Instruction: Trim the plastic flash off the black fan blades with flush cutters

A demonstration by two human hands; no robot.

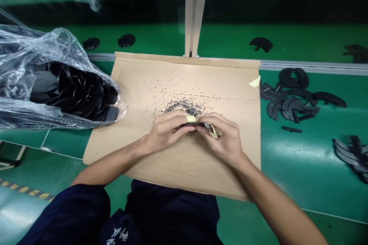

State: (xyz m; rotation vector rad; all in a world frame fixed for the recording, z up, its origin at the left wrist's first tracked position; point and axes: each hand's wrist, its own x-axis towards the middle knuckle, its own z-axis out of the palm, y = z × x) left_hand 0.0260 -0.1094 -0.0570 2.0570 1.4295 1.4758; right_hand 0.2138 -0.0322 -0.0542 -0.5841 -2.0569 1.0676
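Both hands meet over the middle of a cardboard sheet. My left hand is closed, its thumb and fingers pinching a thin black plastic part; yellow tape wraps one fingertip. My right hand grips the same part from the other side, fingers closed. Within the right hand there is also a small tool with a metallic tip, partly wrapped in yellowish tape; its kind is hidden by the fingers. Just beyond the hands, many tiny black bits lie scattered on the cardboard.
To the left, a clear plastic bag lies open with many curved black parts in it. Several black parts are piled on the green table at right, with another stack nearer. A metal post rises behind the cardboard.
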